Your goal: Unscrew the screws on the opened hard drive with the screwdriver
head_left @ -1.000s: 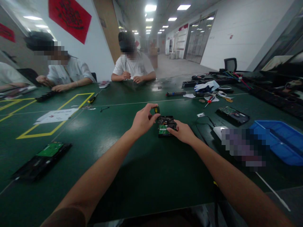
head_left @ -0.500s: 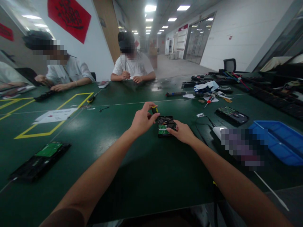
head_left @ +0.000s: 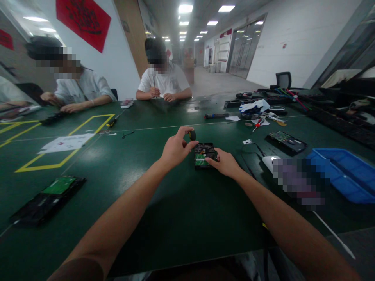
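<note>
A black hard drive (head_left: pixel 204 153) with a green circuit board lies board-up at the middle of the green table (head_left: pixel 187 210). My left hand (head_left: pixel 175 150) pinches the black-and-yellow handle of a screwdriver (head_left: pixel 192 135) that stands over the drive's far left corner. My right hand (head_left: pixel 225 163) rests on the drive's near right edge, fingers pressed down on it, holding it in place.
Another hard drive (head_left: pixel 47 198) lies at the near left, a third (head_left: pixel 285 141) at the right. A blue tray (head_left: pixel 342 173) sits at the right edge. Tools and cloths (head_left: pixel 254 109) clutter the far right. Two people sit across the table; yellow tape lines (head_left: pixel 67 152) mark its left part.
My left fingers shift slightly on the screwdriver handle, as if turning it. The drive and my right hand stay where they were.
</note>
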The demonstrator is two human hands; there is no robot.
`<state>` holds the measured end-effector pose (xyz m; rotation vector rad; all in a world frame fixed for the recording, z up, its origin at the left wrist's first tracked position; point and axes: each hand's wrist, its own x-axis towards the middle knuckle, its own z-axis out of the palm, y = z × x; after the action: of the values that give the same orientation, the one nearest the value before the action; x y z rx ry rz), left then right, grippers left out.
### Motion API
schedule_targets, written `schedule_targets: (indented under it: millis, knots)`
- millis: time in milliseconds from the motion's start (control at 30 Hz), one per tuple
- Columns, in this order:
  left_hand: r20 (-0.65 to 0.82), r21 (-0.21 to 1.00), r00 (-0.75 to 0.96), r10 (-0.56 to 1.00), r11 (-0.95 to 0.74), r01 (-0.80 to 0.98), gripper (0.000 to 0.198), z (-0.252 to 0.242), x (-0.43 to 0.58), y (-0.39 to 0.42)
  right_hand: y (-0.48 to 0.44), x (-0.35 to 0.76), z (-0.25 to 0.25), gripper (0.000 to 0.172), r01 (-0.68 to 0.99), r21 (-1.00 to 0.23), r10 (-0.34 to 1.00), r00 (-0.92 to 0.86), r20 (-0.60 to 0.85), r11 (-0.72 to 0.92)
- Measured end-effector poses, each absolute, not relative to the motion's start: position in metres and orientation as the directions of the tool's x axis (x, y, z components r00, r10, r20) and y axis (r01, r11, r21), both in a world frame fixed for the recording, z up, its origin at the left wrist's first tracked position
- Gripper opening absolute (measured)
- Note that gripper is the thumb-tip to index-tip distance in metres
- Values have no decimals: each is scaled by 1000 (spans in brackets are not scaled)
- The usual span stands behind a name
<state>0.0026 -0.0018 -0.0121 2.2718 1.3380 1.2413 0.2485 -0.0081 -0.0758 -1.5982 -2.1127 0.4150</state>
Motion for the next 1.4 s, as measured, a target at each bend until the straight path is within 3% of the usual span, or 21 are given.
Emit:
schedule_targets:
  millis: [300,567,800,933,1133,1400]
  knots:
    - [529,685,159,834,-530,500,42,-11,6,-3,-7,249,-77,57,834,-484,964,-212,163,265]
    - [578,609,275,768,-631,480,31,-8,6,-6,-7,249,-77,57,835,-486,966,-207,158,258]
    - [622,601,229,749,-644,474,29,-10,5,-4,-10,248,-74,54,824,-503,965,-209,161,262]
    - [570,638,201,797,-583,502,33,-12,5,-4,-10,248,-73,54,827,-505,969,-201,147,248]
    - [530,734,180,829,-555,392,38,-11,9,-5,-9,248,-73,55,837,-482,965,-208,157,259]
    - [533,732,206,820,-570,373,38,-11,10,-7,-8,248,-76,54,840,-483,968,-196,154,247]
